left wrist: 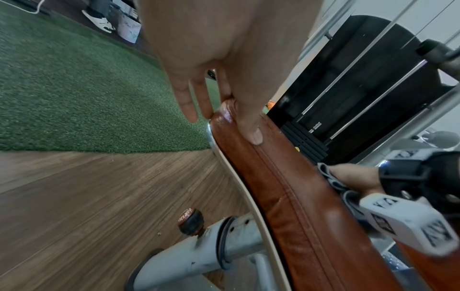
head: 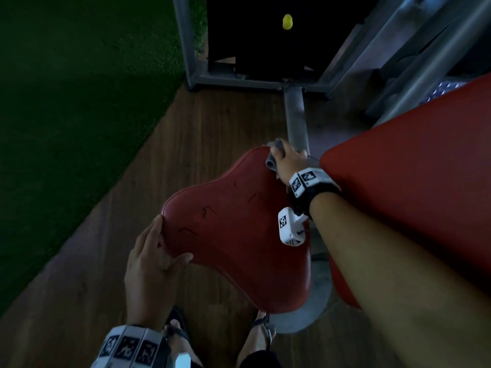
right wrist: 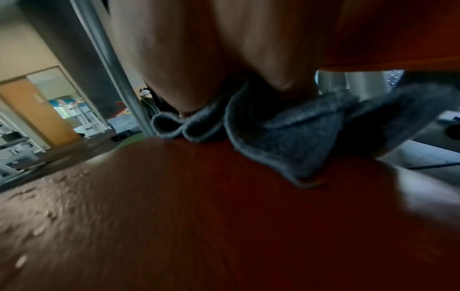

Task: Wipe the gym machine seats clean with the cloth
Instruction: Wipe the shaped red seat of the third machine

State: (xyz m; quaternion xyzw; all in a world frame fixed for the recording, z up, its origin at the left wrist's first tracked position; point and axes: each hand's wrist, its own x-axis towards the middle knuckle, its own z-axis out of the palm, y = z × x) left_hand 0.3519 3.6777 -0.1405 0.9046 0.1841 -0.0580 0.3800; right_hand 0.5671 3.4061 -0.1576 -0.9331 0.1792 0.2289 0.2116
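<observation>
The red padded seat [head: 239,229] fills the middle of the head view, with dark scuff marks on its top. My left hand [head: 164,251] rests on its near left corner, thumb flat on top and fingers straight along the edge; the left wrist view shows the thumb [left wrist: 251,126] lying on the seat [left wrist: 286,187] seam. At the far corner my right hand [head: 285,155] grips a bunched grey cloth [head: 273,158] and presses it onto the seat. The right wrist view shows the cloth [right wrist: 286,137] crumpled under my fingers [right wrist: 186,78] on the red surface [right wrist: 199,216].
A large red back pad [head: 411,181] stands right beside my right forearm. A grey post [head: 295,115] runs to the machine frame and black weight stack [head: 265,35]. An adjuster knob [left wrist: 190,221] sits under the seat. Green turf [head: 66,102] borders the wood floor [head: 186,128].
</observation>
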